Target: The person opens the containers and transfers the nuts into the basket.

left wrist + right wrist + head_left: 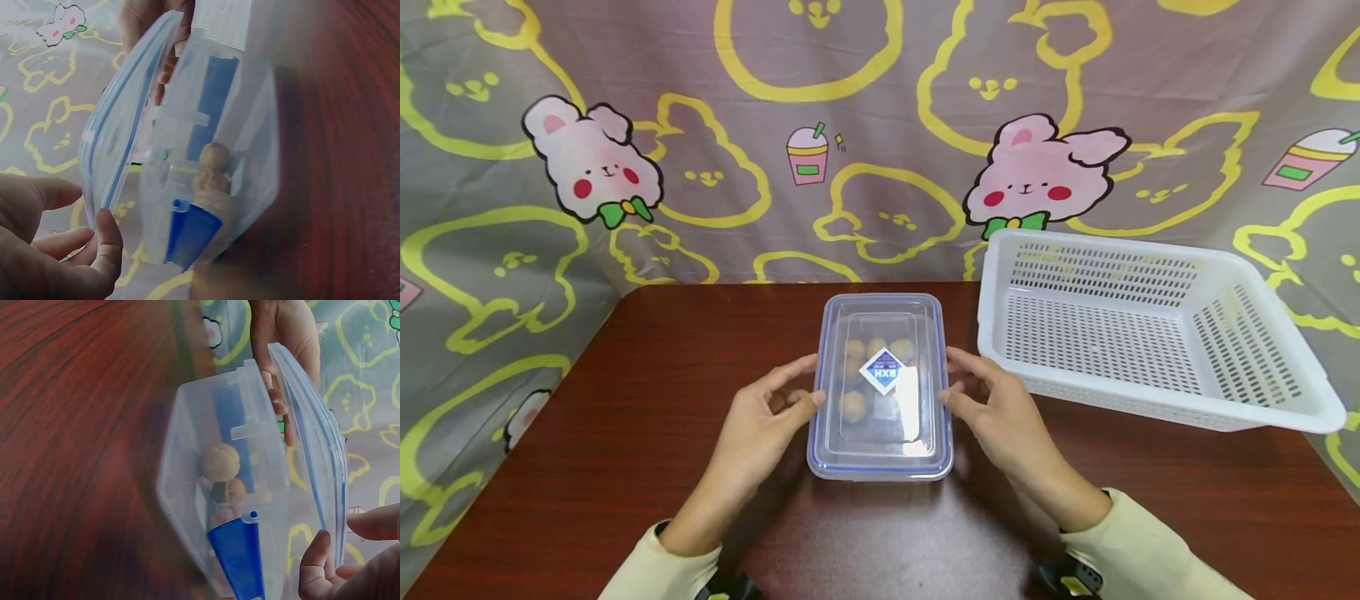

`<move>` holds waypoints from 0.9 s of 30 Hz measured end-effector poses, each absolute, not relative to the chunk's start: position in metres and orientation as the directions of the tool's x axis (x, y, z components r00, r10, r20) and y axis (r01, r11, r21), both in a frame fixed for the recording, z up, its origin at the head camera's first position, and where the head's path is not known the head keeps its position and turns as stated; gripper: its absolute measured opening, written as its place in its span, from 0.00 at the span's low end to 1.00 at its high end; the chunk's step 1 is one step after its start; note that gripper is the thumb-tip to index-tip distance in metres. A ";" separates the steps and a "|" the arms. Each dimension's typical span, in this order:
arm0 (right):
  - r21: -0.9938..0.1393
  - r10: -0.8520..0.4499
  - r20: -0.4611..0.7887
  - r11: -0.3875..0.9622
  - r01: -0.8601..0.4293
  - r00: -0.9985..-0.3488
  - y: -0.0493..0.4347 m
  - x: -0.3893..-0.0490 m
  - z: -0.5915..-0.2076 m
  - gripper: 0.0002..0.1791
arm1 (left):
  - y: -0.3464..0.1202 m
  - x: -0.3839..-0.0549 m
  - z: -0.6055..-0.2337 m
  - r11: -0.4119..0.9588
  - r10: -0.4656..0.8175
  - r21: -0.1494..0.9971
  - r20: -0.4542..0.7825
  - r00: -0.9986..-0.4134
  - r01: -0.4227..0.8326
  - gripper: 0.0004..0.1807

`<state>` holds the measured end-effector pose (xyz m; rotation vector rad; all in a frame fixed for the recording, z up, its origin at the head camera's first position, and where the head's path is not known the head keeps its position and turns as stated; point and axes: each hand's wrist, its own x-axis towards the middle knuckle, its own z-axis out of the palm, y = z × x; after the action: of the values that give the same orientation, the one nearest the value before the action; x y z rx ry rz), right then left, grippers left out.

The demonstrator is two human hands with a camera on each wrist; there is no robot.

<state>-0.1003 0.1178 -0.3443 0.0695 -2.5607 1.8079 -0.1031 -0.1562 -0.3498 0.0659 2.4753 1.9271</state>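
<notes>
A clear plastic lid (pixel 880 454) with a blue rim and a diamond-shaped sticker (pixel 882 371) is held between both hands. My left hand (pixel 760 421) pinches its left edge, and my right hand (pixel 1003 417) pinches the right edge. Seen from the wrists, the lid is raised apart from a clear food container (pixel 257 162) standing on the table. Blue latches (pixel 240 556) hang loose on the container's sides. Inside lie several round, light-brown walnuts (pixel 220 462), partly blurred through the plastic.
A white perforated plastic basket (pixel 1105 379) stands at the right, near the back. The dark red-brown wooden table (pixel 625 433) ends at a hanging cartoon-patterned cloth (pixel 880 212) behind and at the left.
</notes>
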 end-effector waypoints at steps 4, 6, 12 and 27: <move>-0.960 -0.063 0.026 0.279 -0.042 -0.998 0.121 -0.101 -0.340 0.33 | -0.162 -0.102 -0.343 0.197 0.074 0.980 0.010 -0.997 0.025 0.32; -0.968 -0.080 0.017 0.249 -0.036 -0.997 0.122 -0.101 -0.337 0.34 | -0.165 -0.101 -0.340 0.193 0.092 0.981 -0.001 -0.996 0.017 0.34; -0.986 -0.131 -0.017 0.167 -0.005 -0.991 0.122 -0.099 -0.328 0.35 | -0.171 -0.099 -0.328 0.183 0.136 0.983 -0.045 -0.990 -0.020 0.33; -0.975 -0.230 0.028 0.210 -0.078 -0.973 0.129 -0.098 -0.313 0.26 | -0.180 -0.087 -0.308 0.222 0.160 0.975 -0.030 -0.987 0.006 0.28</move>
<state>-0.0978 0.1286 -0.3128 0.3243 -2.5357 2.0291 -0.0875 -0.1801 -0.3078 0.1614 2.3560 1.8789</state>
